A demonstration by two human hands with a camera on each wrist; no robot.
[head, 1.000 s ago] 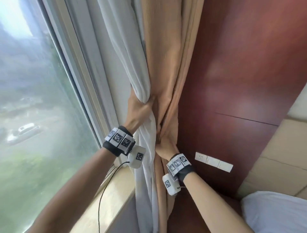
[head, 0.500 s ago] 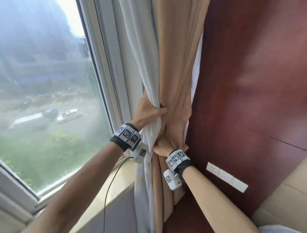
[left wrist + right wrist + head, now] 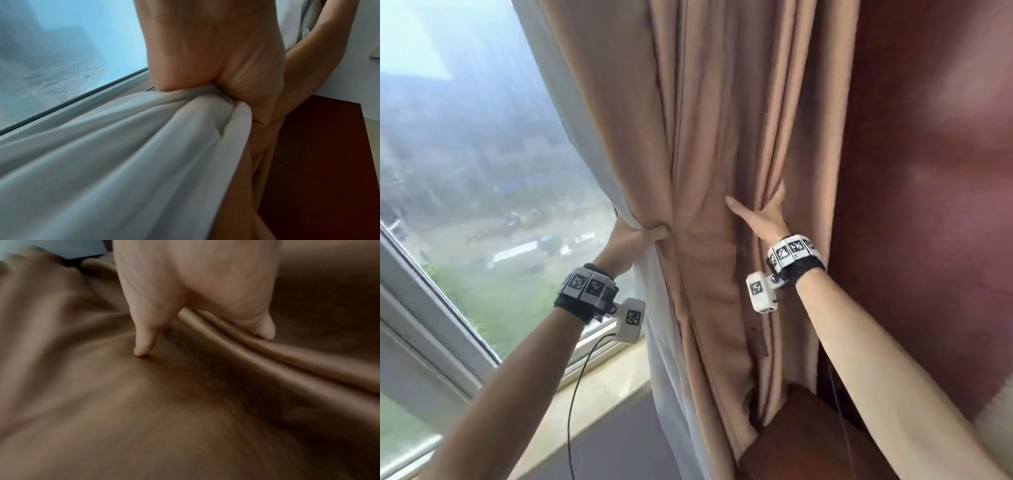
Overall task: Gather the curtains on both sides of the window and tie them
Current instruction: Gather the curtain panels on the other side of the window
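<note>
A tan curtain [image 3: 705, 137] hangs in folds beside a white sheer curtain [image 3: 667, 359] at the window's right side. My left hand [image 3: 640, 236] grips both layers bunched at their left edge; the left wrist view shows the left hand [image 3: 205, 65] with the sheer curtain [image 3: 123, 154] squeezed between thumb and fingers. My right hand [image 3: 760, 216] lies against the tan folds further right. Its thumb is stretched out and its fingers are tucked behind a fold. In the right wrist view its thumb [image 3: 144, 344] touches the tan curtain [image 3: 144, 418] and holds nothing.
The window [image 3: 482, 205] fills the left, with a stone sill [image 3: 602, 387] below it. A dark red wooden wall panel [image 3: 928, 171] stands right of the curtains. A rounded wooden piece [image 3: 808, 438] sits at the curtain's foot. A black cable [image 3: 571, 394] hangs from my left wrist.
My right hand has let go of the bunch below the left hand and moved up and right, spread against the tan folds. The left hand keeps its grip.
</note>
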